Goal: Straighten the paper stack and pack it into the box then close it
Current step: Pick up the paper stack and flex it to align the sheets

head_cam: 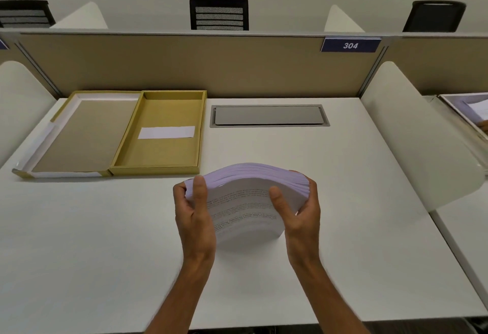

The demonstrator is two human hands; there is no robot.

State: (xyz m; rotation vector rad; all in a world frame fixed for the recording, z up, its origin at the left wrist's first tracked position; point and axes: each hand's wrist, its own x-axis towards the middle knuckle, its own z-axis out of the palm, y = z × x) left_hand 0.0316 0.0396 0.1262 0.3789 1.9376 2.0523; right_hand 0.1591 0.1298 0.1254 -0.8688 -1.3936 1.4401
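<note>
both forearms reach forward over the white bench (343, 201), the hands facing each other with a thick paper stack (248, 201) between them. the left hand (194, 217) has its grip clamped on the stack's left edge, thumb upright across the printed front sheet and fingers curled behind. the right hand (298, 215) clamps the right edge the same way, thumb on the front and fingers wrapped around the back. the stack stands on its lower edge near the middle of the bench, its top bowed into an arch, the sheets at the upper right fanned and uneven. the box (161, 133) lies open at the far left, well apart from the stack, with a white slip inside and its lid (79, 135) folded out flat to the left.
</note>
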